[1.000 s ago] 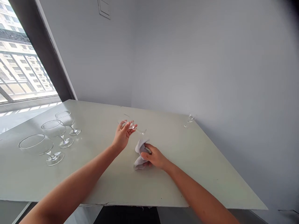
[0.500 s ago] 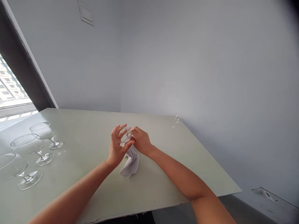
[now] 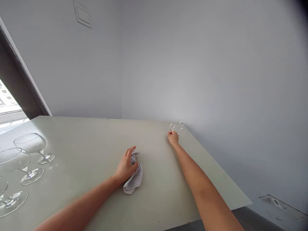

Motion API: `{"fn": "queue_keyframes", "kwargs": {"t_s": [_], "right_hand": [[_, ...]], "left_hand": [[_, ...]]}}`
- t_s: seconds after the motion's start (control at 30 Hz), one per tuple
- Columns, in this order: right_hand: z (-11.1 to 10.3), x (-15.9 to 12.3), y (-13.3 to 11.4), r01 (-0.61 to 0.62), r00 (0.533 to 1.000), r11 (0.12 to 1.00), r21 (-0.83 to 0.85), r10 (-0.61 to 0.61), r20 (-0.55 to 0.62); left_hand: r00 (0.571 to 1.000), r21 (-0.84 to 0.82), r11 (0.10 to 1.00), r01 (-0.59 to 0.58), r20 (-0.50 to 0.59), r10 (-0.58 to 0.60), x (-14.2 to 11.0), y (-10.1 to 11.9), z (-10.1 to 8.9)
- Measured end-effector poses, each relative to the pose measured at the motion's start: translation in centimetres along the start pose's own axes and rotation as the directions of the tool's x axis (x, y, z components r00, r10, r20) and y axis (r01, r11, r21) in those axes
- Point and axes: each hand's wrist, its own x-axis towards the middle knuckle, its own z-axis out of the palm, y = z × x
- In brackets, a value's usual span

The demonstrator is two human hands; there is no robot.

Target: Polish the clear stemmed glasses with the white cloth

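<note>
My left hand [image 3: 126, 166] rests near the middle of the table, its fingers curled over a crumpled light grey cloth [image 3: 135, 179]. Farther away, at the back right, my right hand [image 3: 173, 137] pinches the low part of a small clear stemmed glass [image 3: 173, 124], which stands upright; its foot is partly hidden by the fingers. Just to the right of it is another small clear stemmed glass [image 3: 182, 124] close to the wall.
Three large stemmed glasses stand in a row on the left, among them a middle one [image 3: 14, 160] and a far one [image 3: 31, 142]; the nearest is cut off by the frame. The pale table [image 3: 96, 134] meets grey walls behind. A socket box [image 3: 276, 202] is low right.
The small glass has gone from my left hand to my right, which has carried it to the back right beside the other small glass. My left hand has come down onto the cloth.
</note>
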Motion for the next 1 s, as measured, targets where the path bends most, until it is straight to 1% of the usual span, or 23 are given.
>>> {"fn": "queue_keyframes", "kwargs": {"t_s": [0.1,0.2,0.3,0.4,0.5,0.57,0.63,0.7,0.73,0.77,0.8,0.83,0.87,0.9,0.93,1.0], "right_hand": [[0.1,1.6,0.7,-0.059,0.998,0.998,-0.007,0.059,-0.005],[0.2,2.6,0.8,-0.091,0.996,0.996,0.000,0.091,-0.023],[0.1,2.7,0.6,-0.106,0.993,0.994,0.011,0.106,-0.047],[-0.4,1.8,0.4,-0.107,0.990,0.994,0.039,0.110,-0.085],[-1.4,-0.1,-0.2,-0.103,0.983,0.990,0.100,0.117,-0.143],[-1.9,-2.3,-1.0,-0.085,0.983,0.984,0.157,0.109,-0.151],[-2.0,-5.3,-2.2,-0.040,0.993,0.974,0.221,0.062,-0.095],[-1.6,-9.2,-3.7,0.019,0.999,0.956,0.293,-0.028,0.027],[-1.1,-11.4,-4.5,0.041,0.992,0.944,0.327,-0.077,0.097],[-0.6,-13.6,-5.4,0.059,0.971,0.925,0.375,-0.140,0.193],[0.0,-15.9,-6.2,0.049,0.901,0.874,0.484,-0.248,0.357],[0.5,-17.9,-6.9,0.002,0.819,0.819,0.573,-0.330,0.469],[1.0,-19.8,-7.6,-0.071,0.752,0.774,0.630,-0.373,0.543],[1.5,-21.3,-8.1,-0.148,0.707,0.721,0.677,-0.402,0.582],[1.9,-22.4,-8.5,-0.225,0.694,0.666,0.711,-0.403,0.597],[2.4,-23.5,-8.8,-0.363,0.711,0.552,0.751,-0.357,0.606]], "left_hand": [[1.000,-0.023,1.000,0.009,-0.015,-0.009,0.1,0.0,-0.2],[0.999,-0.062,0.998,0.005,-0.034,-0.007,0.1,-0.3,-0.3],[0.998,-0.112,0.993,0.026,-0.047,-0.032,0.3,-0.6,-0.2],[0.994,-0.152,0.986,0.066,-0.078,-0.078,0.4,-0.7,-0.1],[0.980,-0.121,0.989,0.088,-0.168,-0.108,0.4,-0.8,-0.1],[0.961,-0.065,0.991,0.118,-0.245,-0.130,0.4,-0.8,-0.1],[0.943,-0.071,0.983,0.167,-0.281,-0.180,0.5,-0.8,-0.1],[0.932,-0.192,0.957,0.219,-0.250,-0.263,0.6,-0.7,0.0],[0.926,-0.279,0.930,0.238,-0.222,-0.304,0.6,-0.5,0.0],[0.921,-0.365,0.898,0.246,-0.199,-0.333,0.5,-0.3,0.1],[0.918,-0.440,0.866,0.237,-0.191,-0.348,0.4,0.1,0.1],[0.919,-0.497,0.842,0.211,-0.193,-0.344,0.1,0.5,0.2],[0.927,-0.536,0.826,0.173,-0.194,-0.320,-0.2,1.0,0.3],[0.943,-0.561,0.818,0.130,-0.186,-0.277,-0.6,1.5,0.4],[0.962,-0.576,0.813,0.084,-0.165,-0.216,-1.0,1.9,0.6],[0.991,-0.586,0.810,0.003,-0.105,-0.080,-1.7,2.6,0.8]]}}
